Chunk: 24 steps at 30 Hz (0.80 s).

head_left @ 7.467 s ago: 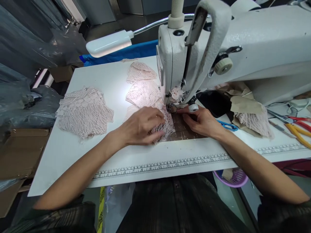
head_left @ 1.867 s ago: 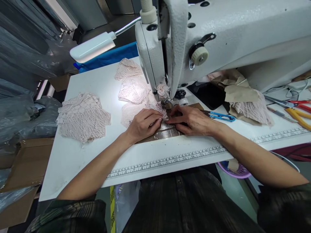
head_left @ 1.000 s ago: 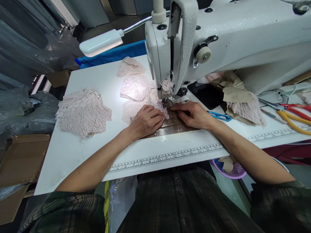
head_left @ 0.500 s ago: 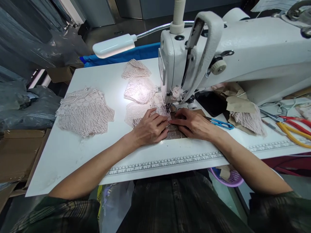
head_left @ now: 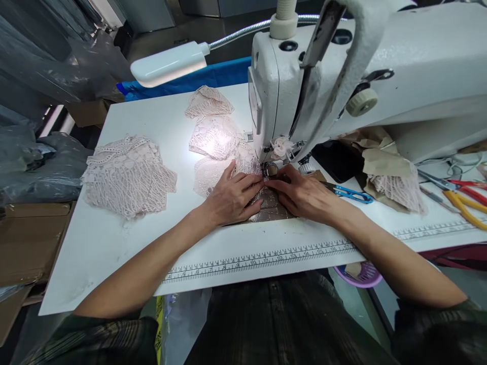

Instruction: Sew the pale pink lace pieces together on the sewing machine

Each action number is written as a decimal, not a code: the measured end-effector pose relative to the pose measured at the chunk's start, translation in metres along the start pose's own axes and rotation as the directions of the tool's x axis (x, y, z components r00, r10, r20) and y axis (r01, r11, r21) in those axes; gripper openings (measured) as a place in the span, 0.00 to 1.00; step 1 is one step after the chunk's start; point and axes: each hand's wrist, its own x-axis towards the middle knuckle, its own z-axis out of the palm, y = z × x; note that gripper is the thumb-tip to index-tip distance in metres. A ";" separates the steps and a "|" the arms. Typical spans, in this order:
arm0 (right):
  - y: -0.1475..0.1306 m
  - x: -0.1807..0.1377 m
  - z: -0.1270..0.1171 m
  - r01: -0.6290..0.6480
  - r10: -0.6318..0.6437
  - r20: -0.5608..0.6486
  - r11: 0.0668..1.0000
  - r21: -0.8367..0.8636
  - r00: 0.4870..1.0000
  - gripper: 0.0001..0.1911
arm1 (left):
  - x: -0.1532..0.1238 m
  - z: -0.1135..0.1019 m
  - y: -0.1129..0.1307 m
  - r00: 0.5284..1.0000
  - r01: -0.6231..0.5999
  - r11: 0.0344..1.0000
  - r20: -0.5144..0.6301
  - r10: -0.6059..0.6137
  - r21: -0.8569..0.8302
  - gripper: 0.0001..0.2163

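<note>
My left hand (head_left: 233,197) lies with fingers pressed down on a pale pink lace piece (head_left: 213,175) just in front of the presser foot (head_left: 270,169) of a white sewing machine (head_left: 342,86). My right hand (head_left: 304,196) meets it fingertip to fingertip at the foot, its fingers pinched on the edge of the same lace. Both hands rest over a brown taped patch (head_left: 272,210) on the white table (head_left: 125,238). More joined lace pieces (head_left: 213,134) trail behind the needle under the lamp light.
A stack of pink lace pieces (head_left: 129,175) sits at the table's left. Blue snips (head_left: 352,192), brown paper with lace (head_left: 395,175) and red and yellow tools (head_left: 464,200) lie to the right. A gooseneck lamp (head_left: 167,63) hangs above. A printed ruler (head_left: 258,261) runs along the front edge.
My hands have drawn together at the presser foot, and the lace has fed a little further under it. The view has shifted slightly.
</note>
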 end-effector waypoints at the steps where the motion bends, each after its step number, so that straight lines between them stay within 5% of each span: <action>1: -0.001 0.001 -0.001 -0.003 0.003 0.000 1.000 -0.011 1.000 0.20 | 0.000 0.000 -0.001 1.000 0.005 1.000 0.006 -0.005 -0.007 0.16; 17: -0.014 0.000 -0.001 -0.152 0.152 -0.013 0.975 -0.162 0.988 0.20 | 0.002 -0.001 -0.009 0.993 0.086 0.990 0.089 -0.077 -0.112 0.20; 20: -0.001 0.000 -0.006 -0.161 0.162 0.014 0.986 -0.053 0.987 0.20 | 0.001 0.001 -0.011 0.995 0.080 0.991 0.067 -0.073 -0.108 0.21; 24: 0.027 0.001 -0.014 -0.109 0.102 0.040 0.947 0.301 0.994 0.19 | 0.001 0.002 -0.016 0.997 0.072 0.990 0.047 -0.067 -0.120 0.23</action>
